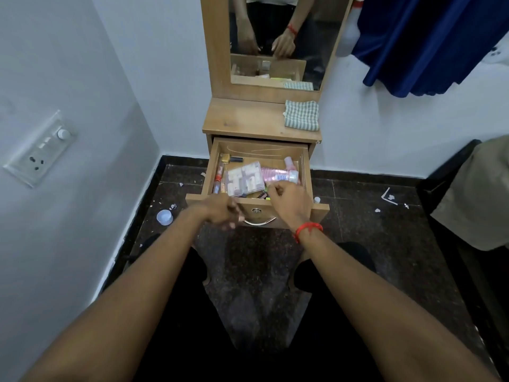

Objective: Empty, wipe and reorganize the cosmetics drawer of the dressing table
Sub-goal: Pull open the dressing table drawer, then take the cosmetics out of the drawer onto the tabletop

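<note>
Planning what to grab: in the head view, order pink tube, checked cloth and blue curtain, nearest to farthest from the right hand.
1. pink tube, in the drawer, beside the right hand
2. checked cloth, right of the tabletop
3. blue curtain, hanging far right

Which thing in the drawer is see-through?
The flat box in the middle. White pieces show through its lid; the pink tube beside it is solid.

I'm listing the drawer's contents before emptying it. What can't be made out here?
Head view:
Front right corner of the drawer: covered by the right hand.
The left hand: blurred; whether it holds anything unclear.
Label on the pink tube: too small to read.
Its small items along the left wall: too small to identify.
</note>
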